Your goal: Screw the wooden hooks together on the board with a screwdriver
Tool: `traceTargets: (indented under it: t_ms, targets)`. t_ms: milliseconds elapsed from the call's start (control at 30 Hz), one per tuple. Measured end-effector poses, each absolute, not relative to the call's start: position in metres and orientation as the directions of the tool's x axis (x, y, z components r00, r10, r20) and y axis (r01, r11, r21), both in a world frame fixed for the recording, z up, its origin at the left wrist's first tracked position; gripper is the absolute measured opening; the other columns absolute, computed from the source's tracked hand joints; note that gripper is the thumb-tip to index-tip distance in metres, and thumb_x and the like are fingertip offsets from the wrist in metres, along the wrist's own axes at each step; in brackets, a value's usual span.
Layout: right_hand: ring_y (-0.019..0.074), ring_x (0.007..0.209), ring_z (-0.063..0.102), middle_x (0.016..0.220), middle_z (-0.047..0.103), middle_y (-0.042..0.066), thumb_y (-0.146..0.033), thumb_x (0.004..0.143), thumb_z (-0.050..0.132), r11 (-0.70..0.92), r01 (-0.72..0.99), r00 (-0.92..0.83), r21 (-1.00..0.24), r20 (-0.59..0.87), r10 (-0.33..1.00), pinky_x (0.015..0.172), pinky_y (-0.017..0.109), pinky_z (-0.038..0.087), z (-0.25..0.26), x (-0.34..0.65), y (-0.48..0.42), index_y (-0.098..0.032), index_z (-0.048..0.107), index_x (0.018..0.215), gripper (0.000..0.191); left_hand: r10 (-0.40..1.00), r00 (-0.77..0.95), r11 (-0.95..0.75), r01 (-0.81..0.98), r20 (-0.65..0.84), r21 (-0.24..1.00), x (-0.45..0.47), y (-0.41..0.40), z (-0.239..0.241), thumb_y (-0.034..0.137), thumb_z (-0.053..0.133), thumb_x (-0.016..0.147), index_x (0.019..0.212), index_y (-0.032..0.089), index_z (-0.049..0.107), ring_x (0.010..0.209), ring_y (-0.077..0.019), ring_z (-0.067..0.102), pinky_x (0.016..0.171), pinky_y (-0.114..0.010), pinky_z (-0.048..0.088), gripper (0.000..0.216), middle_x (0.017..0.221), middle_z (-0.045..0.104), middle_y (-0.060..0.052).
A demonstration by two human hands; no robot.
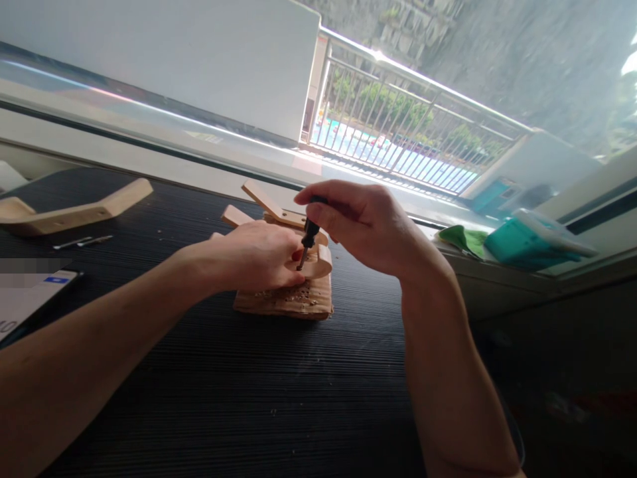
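Observation:
My left hand [256,259] is closed over a light wooden piece [318,262] that rests on a flat wooden block [288,302] sprinkled with chips. My right hand [363,226] is wrapped round the top of a small black-handled screwdriver [309,234], held almost upright. Its tip meets the wooden piece right beside my left fingertips. More wooden slats [261,198] stick out behind my hands.
The work lies on a black ribbed mat [223,385]. A bent wooden part [70,211] and thin metal pins [82,241] lie at far left, with a white paper [30,292] near it. A teal box [527,245] and green cloth [460,238] sit on the window ledge.

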State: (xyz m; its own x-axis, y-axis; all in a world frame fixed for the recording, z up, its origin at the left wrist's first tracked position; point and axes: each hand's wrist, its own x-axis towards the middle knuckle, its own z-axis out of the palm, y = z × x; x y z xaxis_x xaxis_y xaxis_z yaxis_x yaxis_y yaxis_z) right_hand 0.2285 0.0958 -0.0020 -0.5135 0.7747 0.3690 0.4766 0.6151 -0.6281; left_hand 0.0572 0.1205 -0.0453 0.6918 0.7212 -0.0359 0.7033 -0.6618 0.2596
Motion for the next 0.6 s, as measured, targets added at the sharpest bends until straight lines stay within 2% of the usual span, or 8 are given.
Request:
traceTargets:
  t_ms: [167,433,600]
  targets:
    - [0.0054,0.057,0.041,0.063,0.042,-0.004,-0.024,0.09,0.049,0.617,0.475,-0.515,-0.628,0.37,0.773,0.051,0.021,0.033,-0.0026,0.2257,0.0947,-0.012,0.066,0.099,0.023,0.734,0.679,-0.652,0.717,-0.035,0.247,0.0581,0.1183,-0.0429,0.052,0.049,0.079,0.065,0.021,0.065,0.06,-0.0198,0.056,0.058,-0.031,0.034,0.038,0.062,0.061,-0.003]
    - [0.0051,0.059,0.048,0.067,0.048,-0.002,-0.025,0.091,0.04,0.564,0.447,-0.499,-0.694,0.329,0.802,0.05,0.018,0.038,-0.0001,0.225,0.0936,-0.012,0.066,0.101,0.031,0.723,0.691,-0.665,0.698,-0.005,0.267,0.0577,0.1205,-0.048,0.048,0.052,0.078,0.066,0.021,0.067,0.065,-0.0191,0.057,0.061,-0.03,0.035,0.033,0.067,0.062,-0.003]
    - [0.0053,0.058,0.049,0.067,0.049,-0.002,-0.026,0.091,0.042,0.562,0.461,-0.483,-0.687,0.337,0.808,0.05,0.018,0.039,-0.0004,0.2257,0.0936,-0.013,0.067,0.099,0.03,0.72,0.693,-0.674,0.689,0.029,0.269,0.057,0.121,-0.0507,0.048,0.053,0.078,0.063,0.022,0.066,0.062,-0.018,0.055,0.058,-0.03,0.032,0.033,0.063,0.06,-0.002]
